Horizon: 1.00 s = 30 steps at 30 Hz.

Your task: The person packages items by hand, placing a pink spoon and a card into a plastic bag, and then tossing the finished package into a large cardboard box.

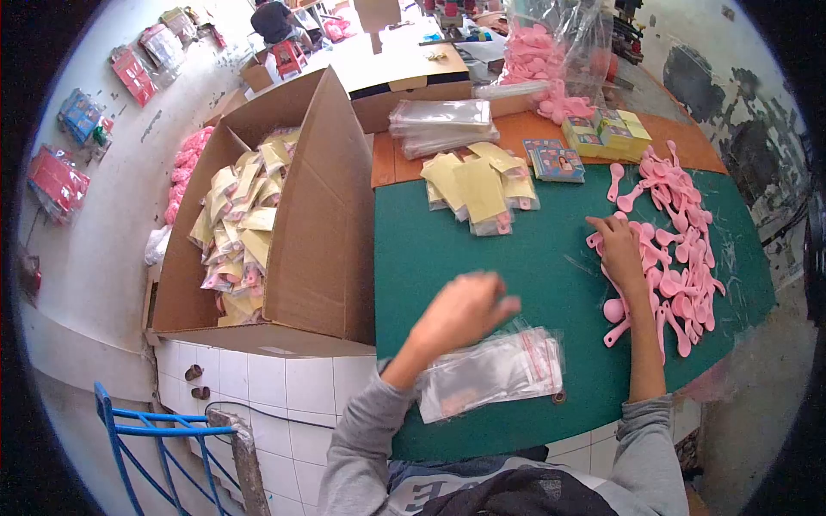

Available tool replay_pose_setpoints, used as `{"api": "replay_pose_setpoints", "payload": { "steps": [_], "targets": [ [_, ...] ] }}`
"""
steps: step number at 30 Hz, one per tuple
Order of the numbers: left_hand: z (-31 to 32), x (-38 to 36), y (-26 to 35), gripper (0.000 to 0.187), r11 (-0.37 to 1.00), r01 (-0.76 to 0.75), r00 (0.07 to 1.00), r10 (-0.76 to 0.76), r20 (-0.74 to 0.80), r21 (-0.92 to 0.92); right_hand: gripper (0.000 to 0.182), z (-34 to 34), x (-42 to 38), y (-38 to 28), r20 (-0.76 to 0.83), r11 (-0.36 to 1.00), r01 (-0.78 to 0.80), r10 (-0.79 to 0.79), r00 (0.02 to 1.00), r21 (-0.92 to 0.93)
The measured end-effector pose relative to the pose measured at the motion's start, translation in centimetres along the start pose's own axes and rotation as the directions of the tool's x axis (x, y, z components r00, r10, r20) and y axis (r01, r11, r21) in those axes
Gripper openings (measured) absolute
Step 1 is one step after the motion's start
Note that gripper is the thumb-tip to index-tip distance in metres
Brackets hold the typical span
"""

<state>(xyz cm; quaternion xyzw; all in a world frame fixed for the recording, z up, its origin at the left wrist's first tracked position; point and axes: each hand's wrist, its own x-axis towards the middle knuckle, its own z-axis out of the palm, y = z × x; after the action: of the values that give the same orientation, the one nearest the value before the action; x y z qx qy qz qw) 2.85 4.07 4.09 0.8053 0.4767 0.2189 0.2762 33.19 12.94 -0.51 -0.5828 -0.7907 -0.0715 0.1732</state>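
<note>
My left hand (465, 311) hovers over the near part of the green table, smeared by motion; nothing shows clearly in its fingers. Just below it lies a stack of clear plastic bags (486, 378) with red-striped edges. At the left edge of the spoon pile, my right hand (618, 245) has its fingers bent around a pink spoon (594, 242), partly covered by the hand. Many more pink plastic spoons (684, 249) spread to the right of that hand. Farther back is a heap of filled bags with pale yellow cards (477, 191).
A large cardboard box (323, 232) full of similar packed bags stands left of the table. At the back are stacked clear bags (443, 120), printed cards (555, 162), yellow card blocks (607, 136) and a big bag of pink spoons (533, 56). A blue metal frame (163, 421) stands at lower left.
</note>
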Motion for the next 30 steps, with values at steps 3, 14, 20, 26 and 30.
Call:
{"api": "replay_pose_setpoints", "payload": {
  "steps": [3, 14, 20, 26, 30],
  "targets": [
    [2.6, -2.6, 1.5, 0.031, 0.995, 0.037, 0.997, -0.044, 0.066, 0.095, 0.023, -1.4, 0.1, -0.1, 0.005, 0.994, 0.048, -0.048, 0.999, -0.1],
    [3.1, -1.6, -2.1, 0.018, 0.704, 0.184, 0.981, -0.172, 0.086, -0.686, 0.008, -5.9, 0.7, -3.9, 0.021, 0.323, -0.117, 0.287, 0.958, 0.939],
    [3.4, -1.2, -3.1, 0.025, 0.476, 0.22, 0.957, -0.273, 0.095, -0.852, 0.017, -5.4, -0.5, -8.1, 0.199, 0.101, -0.193, -0.047, 0.979, 0.976],
    [3.4, -1.1, -2.8, 0.028, 0.575, 0.233, 0.965, -0.239, 0.111, -0.784, 0.018, -4.2, -1.0, -9.1, 0.257, 0.156, -0.272, 0.11, 0.96, 0.95],
    [3.5, -1.1, -2.6, 0.027, 0.624, 0.208, 0.971, -0.222, 0.085, -0.753, 0.019, -3.6, -0.8, -8.2, 0.215, 0.212, -0.252, 0.182, 0.959, 0.944]
  ]
}}
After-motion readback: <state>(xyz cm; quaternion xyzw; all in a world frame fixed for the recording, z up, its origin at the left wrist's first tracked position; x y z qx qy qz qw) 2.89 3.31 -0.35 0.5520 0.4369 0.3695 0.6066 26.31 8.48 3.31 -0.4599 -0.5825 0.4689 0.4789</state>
